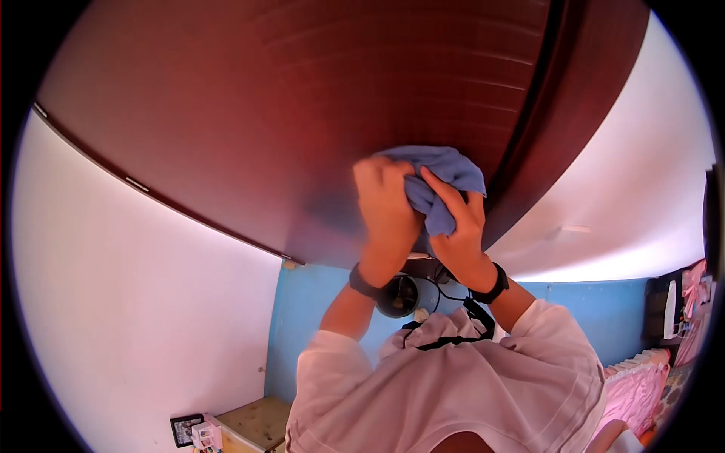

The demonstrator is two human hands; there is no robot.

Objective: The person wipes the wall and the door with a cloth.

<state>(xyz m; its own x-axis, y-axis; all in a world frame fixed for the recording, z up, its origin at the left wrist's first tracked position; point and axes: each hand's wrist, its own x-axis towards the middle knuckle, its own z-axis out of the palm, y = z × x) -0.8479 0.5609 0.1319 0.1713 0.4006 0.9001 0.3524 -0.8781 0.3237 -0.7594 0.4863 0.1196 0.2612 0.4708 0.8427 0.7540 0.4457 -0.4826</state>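
A blue cloth [445,167] lies bunched up against a dark red-brown wooden panel [226,136]. My left hand [385,200], slightly blurred, has its fingers curled over the cloth's left side. On the right side, my right hand [464,226] grips the same cloth, with its fingers bent around a fold that hangs down between the hands. The cloth hides some of the fingertips. A dark band [364,282] circles my left wrist, and a black watch or band [495,284] is on my right one.
Grooves run across the panel's right part, beside a dark vertical gap [529,106]. White walls [151,302] flank it. Below are a round dark object [398,296] with black cables, a wooden cabinet [260,423], a picture frame [186,429] and pink fabric [638,385].
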